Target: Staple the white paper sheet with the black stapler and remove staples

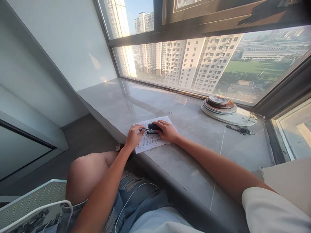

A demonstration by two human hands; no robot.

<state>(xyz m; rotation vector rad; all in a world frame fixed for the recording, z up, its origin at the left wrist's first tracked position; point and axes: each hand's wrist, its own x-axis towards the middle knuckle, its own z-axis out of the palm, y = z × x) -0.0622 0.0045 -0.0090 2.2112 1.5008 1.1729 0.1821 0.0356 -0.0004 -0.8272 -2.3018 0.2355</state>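
A black stapler (pixel 154 127) lies over handwritten paper (pixel 148 146) on the grey tiled ledge. My right hand (pixel 167 130) is closed around its right end, with the fingers over the top. At the other end, my left hand (pixel 134 135) pinches the slim silvery metal part that sticks out toward it. The stapler's upper and lower arms look spread apart, with metal showing between them. My fingers hide both ends of the stapler, so I cannot tell whether staples are inside.
Stacked plates (pixel 218 105) stand by the window at the right. A dark corded item with a round piece (pixel 243 131) lies before them. Tiny bits (pixel 170 112) lie beyond the paper. The ledge's front edge (pixel 175 184) runs beside my legs; a white cable (pixel 132 194) crosses my lap.
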